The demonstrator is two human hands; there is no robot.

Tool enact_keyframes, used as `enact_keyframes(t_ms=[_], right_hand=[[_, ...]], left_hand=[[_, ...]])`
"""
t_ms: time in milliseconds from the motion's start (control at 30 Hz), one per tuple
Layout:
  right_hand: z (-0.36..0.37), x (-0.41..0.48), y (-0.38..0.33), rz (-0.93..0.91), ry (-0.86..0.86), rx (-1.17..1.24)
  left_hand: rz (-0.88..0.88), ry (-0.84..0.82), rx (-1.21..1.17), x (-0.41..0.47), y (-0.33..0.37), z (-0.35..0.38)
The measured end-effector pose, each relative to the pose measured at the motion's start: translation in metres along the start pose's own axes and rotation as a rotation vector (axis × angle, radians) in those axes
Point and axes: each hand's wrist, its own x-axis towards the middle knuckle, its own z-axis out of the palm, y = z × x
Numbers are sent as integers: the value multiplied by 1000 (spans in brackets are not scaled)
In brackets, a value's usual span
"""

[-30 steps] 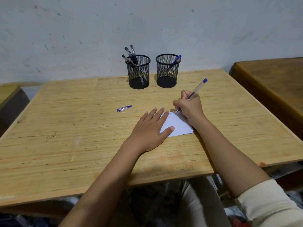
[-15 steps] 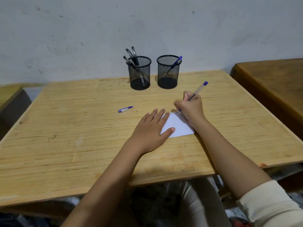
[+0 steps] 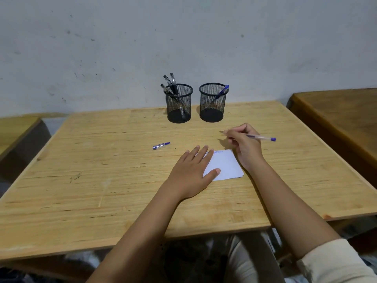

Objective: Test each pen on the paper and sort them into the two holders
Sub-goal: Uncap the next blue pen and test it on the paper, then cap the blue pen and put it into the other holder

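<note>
- The pale wooden surface (image 3: 102, 160) carries everything.
- Your left hand (image 3: 190, 174) lies flat, fingers straight, pressing the white paper sheet (image 3: 226, 166).
- Your right hand (image 3: 245, 146), fingers curled round a clear blue-ended pen (image 3: 263, 137), is just beyond the paper.
- At the back: left black mesh holder (image 3: 179, 104) with black pens (image 3: 172, 84), right black mesh holder (image 3: 213, 103) with one blue pen (image 3: 223, 91).
- A small clear-and-blue cap (image 3: 161, 146) lies left of the paper.

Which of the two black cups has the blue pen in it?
The right cup, with one blue pen; the left cup holds dark pens.
</note>
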Motion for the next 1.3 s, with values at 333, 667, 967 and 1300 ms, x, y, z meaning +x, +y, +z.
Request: enact_keyframes(t_ms=[333,667,967,1300], right_hand=[[0,-4,-20,31,-112,36],[8,-14,-26,31,-234,-17],[28,-29,-23,132,-345,30],[36,-39,-28,115,-404,33]], left_hand=[[-113,329,-316,-12,-13,-21],[-322,443,-200,-8,-87,-35],[-231,486,-894,-15,-54,-43],[-123,491,-1050,-11,-23,-58]])
